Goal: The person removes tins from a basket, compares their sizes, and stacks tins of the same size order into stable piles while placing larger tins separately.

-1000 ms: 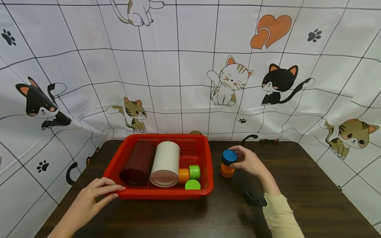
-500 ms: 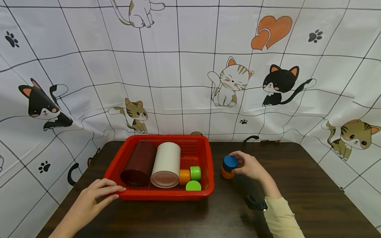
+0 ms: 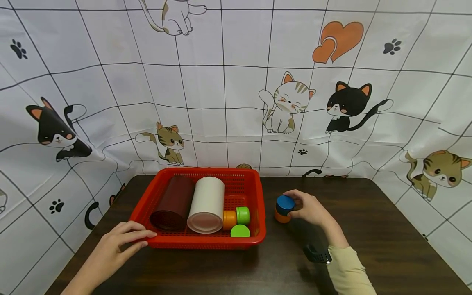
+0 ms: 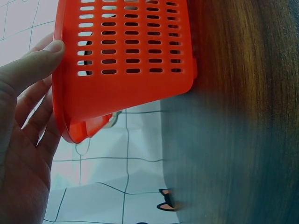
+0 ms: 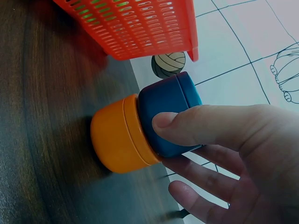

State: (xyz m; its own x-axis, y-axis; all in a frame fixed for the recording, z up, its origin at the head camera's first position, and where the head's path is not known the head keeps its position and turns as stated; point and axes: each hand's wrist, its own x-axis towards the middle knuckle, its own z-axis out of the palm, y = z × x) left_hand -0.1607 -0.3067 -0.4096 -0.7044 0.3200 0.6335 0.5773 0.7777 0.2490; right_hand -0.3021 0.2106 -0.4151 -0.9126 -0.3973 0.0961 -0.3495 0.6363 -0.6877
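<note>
My right hand [image 3: 309, 208] grips a small blue lidded jar [image 5: 163, 112] between thumb and fingers. The blue jar sits on top of an orange jar [image 5: 120, 135], which stands on the table right of the basket. At the near left corner of the red plastic basket [image 3: 206, 243], my left hand [image 3: 117, 245] rests its fingers on the rim, the thumb on the outer side in the left wrist view. Inside the basket lie a dark brown cylinder [image 3: 173, 205], a white cylinder [image 3: 207, 200], an orange jar [image 3: 229, 220] and two green jars, one upright green jar [image 3: 240, 231] among them.
The dark wooden table [image 3: 354, 229] spreads right and in front of the basket. Behind it hangs a white sheet [image 3: 239, 86] with grid lines and printed cats. A black band [image 3: 316, 255] is on my right wrist.
My right hand has moved down with the blue jar, from slightly higher and tilted to resting on the orange jar. The left hand stays at the basket's corner; the view shifts slightly.
</note>
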